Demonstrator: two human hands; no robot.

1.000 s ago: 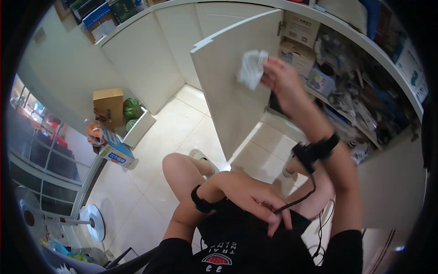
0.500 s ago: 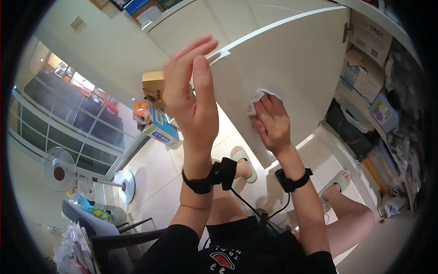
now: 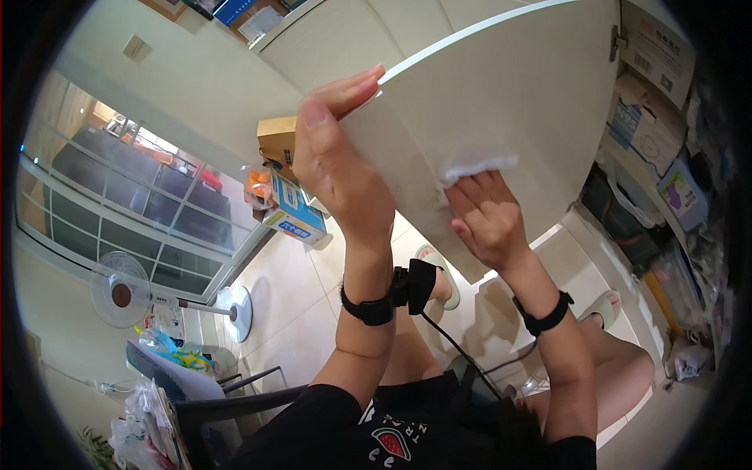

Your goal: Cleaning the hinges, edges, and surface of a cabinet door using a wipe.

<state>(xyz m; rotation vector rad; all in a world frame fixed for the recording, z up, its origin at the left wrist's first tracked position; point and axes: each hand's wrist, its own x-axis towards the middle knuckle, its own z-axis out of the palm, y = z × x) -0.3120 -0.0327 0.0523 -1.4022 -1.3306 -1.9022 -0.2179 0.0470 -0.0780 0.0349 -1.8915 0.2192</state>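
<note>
A white cabinet door stands swung open, its inner face toward me. My left hand is at the door's free upper corner, its fingers bent over the edge. Against the inner face, my right hand presses a white wipe under its fingertips; the wipe is bunched and spreads a little past them. Both wrists carry black bands, and a cable runs down from them toward my lap.
Shelves on the right hold boxes, a purple-and-white pack and plastic bags. On the left stand a blue box, a brown paper bag, a white fan and a dark chair with bags on it.
My left hand has closed onto the door's corner from just beside it. The right hand has slid the wipe slightly over the door, and the wipe is spread wider. The view has shifted.
</note>
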